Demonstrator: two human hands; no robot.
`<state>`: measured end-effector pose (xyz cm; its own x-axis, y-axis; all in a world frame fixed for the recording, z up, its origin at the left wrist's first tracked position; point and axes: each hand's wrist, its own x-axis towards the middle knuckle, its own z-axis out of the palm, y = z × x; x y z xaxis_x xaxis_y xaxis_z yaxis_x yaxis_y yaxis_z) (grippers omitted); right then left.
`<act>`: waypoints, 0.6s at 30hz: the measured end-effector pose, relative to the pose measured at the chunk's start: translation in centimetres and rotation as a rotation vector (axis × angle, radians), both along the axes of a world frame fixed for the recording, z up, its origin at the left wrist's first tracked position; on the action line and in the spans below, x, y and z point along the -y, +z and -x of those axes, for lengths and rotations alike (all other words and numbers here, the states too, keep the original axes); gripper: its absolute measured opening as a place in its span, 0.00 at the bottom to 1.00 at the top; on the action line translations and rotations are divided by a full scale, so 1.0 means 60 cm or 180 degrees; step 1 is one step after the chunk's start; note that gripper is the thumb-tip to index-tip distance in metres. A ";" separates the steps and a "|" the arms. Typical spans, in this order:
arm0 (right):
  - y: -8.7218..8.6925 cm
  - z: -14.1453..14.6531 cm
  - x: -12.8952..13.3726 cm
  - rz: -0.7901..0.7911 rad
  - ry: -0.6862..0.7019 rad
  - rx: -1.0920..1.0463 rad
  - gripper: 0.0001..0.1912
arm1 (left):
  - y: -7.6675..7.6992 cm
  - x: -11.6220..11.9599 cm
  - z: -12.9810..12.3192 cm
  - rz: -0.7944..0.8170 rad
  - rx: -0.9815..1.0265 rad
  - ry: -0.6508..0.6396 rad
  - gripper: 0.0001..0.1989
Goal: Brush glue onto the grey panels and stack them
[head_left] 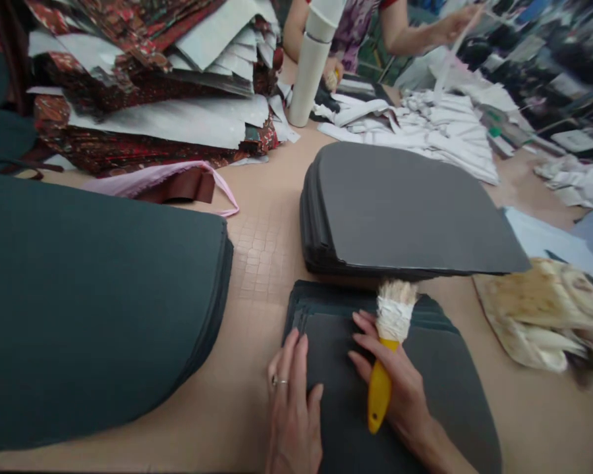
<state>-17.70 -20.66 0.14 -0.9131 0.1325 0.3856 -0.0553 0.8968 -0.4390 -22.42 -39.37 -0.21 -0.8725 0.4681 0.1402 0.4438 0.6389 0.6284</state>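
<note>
My left hand (pixel 294 401), a ring on one finger, rests with its fingers stretched along the left edge of a stack of dark grey sheets (pixel 336 368). In my right hand (pixel 405 388) is a paintbrush (pixel 381 382) with a yellow handle, its pale bristles pointing away from me and white wrapping round its neck. The right fingertips also touch the top sheet. The upper sheets lie fanned, so several far edges show. Just beyond is a taller stack of dark grey curved pieces (pixel 410 204).
A large dark green stack (pixel 93 296) lies at left. Behind it rise piles of patterned red-brown and white sheets (pixel 153 125). A white cylinder (pixel 304 79) stands near white strips (pixel 439 125). A stained cloth (pixel 538 309) lies at right. Another person's arm (pixel 415 36) is across the table.
</note>
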 end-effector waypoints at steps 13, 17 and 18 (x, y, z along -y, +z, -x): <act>-0.049 -0.144 -0.089 -0.1047 -0.0875 -0.0103 0.08 | 0.013 -0.177 0.022 0.0678 -0.0399 -0.1576 0.28; -0.055 -0.132 -0.094 -0.0821 -0.0702 -0.0112 0.09 | -0.016 -0.115 0.038 0.0996 -0.0701 -0.1084 0.27; -0.061 -0.133 -0.098 -0.0749 -0.0692 -0.0099 0.10 | -0.014 -0.091 0.041 0.1063 -0.0802 -0.0848 0.27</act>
